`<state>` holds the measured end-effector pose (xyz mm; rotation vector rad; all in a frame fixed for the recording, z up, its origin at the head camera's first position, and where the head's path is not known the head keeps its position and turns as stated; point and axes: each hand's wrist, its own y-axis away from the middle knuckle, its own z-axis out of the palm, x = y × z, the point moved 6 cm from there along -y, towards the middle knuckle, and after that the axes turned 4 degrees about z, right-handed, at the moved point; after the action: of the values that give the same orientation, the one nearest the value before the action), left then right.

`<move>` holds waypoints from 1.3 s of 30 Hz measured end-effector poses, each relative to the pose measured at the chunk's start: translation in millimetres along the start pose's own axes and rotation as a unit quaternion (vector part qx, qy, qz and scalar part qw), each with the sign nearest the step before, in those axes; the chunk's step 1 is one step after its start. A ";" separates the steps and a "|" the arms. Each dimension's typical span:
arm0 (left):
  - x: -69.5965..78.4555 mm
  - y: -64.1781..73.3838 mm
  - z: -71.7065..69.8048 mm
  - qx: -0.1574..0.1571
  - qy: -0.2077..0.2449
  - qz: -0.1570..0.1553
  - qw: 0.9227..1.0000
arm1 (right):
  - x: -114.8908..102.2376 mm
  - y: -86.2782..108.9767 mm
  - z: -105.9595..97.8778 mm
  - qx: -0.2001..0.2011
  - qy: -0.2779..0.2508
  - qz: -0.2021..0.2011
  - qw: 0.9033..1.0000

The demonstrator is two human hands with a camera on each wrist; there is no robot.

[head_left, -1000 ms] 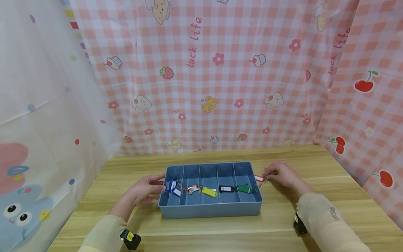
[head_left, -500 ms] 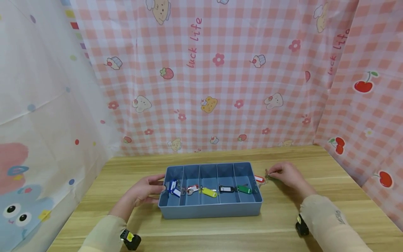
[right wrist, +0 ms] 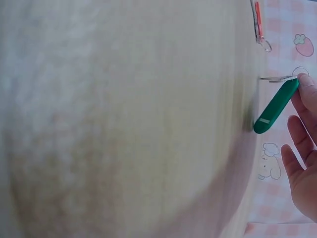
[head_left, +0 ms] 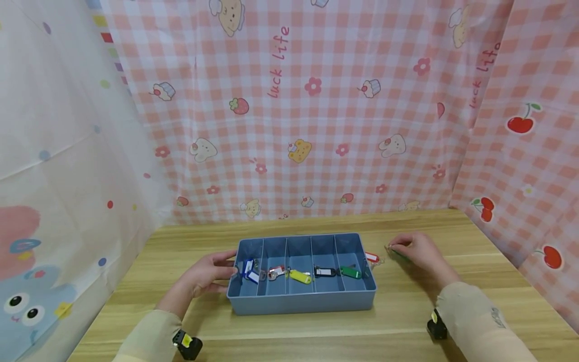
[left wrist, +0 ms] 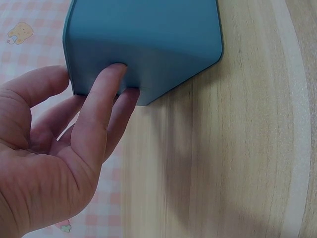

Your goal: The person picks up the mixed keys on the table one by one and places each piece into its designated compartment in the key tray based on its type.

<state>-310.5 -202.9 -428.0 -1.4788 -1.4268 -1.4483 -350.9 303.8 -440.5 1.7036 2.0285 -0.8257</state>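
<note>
My right hand [head_left: 419, 252] pinches a green key tag [right wrist: 276, 106] by its ring end, close over the table to the right of the box; a key hangs from the same ring. A red key tag [head_left: 372, 257] with its ring lies on the table between this hand and the box's right end. On the other side, the fingers of my left hand [head_left: 209, 274] rest against the left end of the blue-grey box [head_left: 303, 303]. The box has a row of several compartments. Blue tags [head_left: 249, 269], a red one [head_left: 276, 272], a yellow [head_left: 300, 276], a black [head_left: 325, 272] and another green [head_left: 350, 272] lie inside.
The wooden table [head_left: 289, 339] runs back to a pink checked cloth [head_left: 316, 115]. A white printed cloth [head_left: 77, 151] hangs at the left, another checked one at the right. Black cameras sit on both wrists.
My right hand has moved away from the red key tag, slightly to the right, with the green key tag now showing under its fingers. The left hand and box have stayed put.
</note>
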 end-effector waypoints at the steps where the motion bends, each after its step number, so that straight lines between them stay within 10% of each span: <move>1: 0.0 0.1 0.1 -0.001 0.002 0.000 1.000 | -0.4 0.4 -0.5 0.001 -0.003 0.003 1.000; 20: 0.6 -0.2 0.2 -0.004 0.005 0.000 1.000 | -6.7 9.8 -6.6 0.019 -0.076 0.068 0.995; 39: -1.4 -1.2 -1.1 0.004 -0.005 -0.005 1.000 | -20.6 18.5 -14.9 0.049 -0.047 0.045 0.997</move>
<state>-311.7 -204.1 -429.3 -1.4776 -1.4458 -1.4409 -327.2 299.6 -420.1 1.7594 1.8640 -0.9717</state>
